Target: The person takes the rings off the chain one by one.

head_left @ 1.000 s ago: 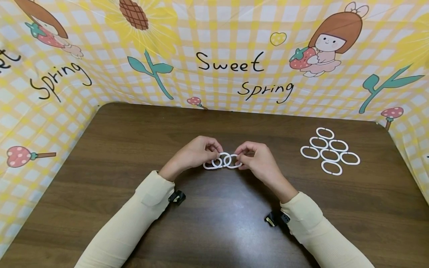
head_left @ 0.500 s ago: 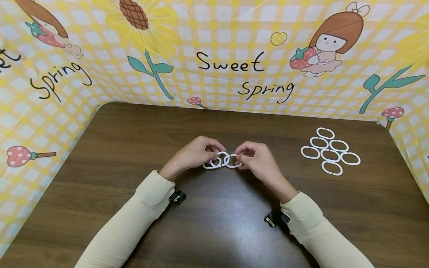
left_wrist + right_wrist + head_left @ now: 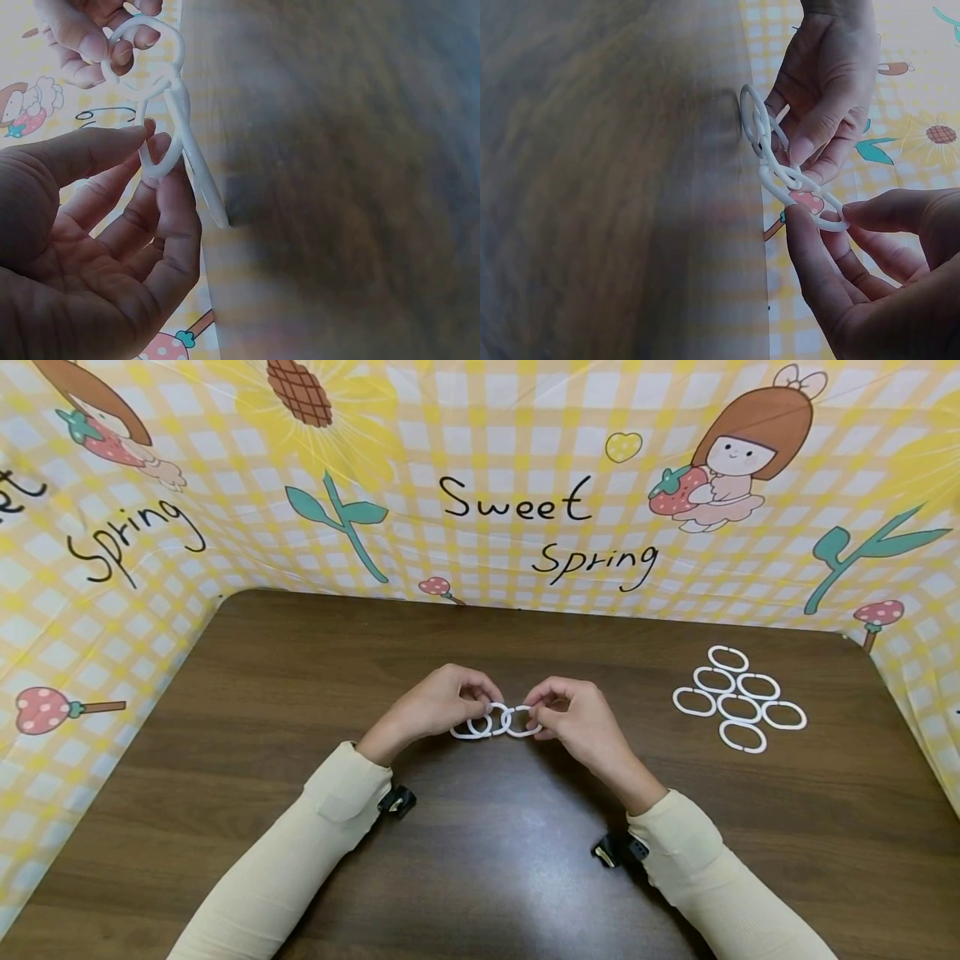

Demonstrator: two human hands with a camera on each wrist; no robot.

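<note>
Three white oval plastic chain links hang joined between the two hands, above the table. My left hand pinches the middle link between thumb and fingers. With its thumb and fingertips, my right hand holds the far edge of the right link, which is hooked through the middle one. A third link dangles from the middle link below the left fingers; the left wrist view shows it slanting down. Fingers cover part of each held link, and I cannot tell whether the gaps in these links face the joints.
Several loose white links lie in a close group on the right side of the brown wooden table. A yellow checked cloth with printed figures stands behind and beside the table edges.
The middle and left links have shifted slightly left, so the middle link overlaps the right one less. Both hands keep nearly the same places, and the loose links lie unmoved.
</note>
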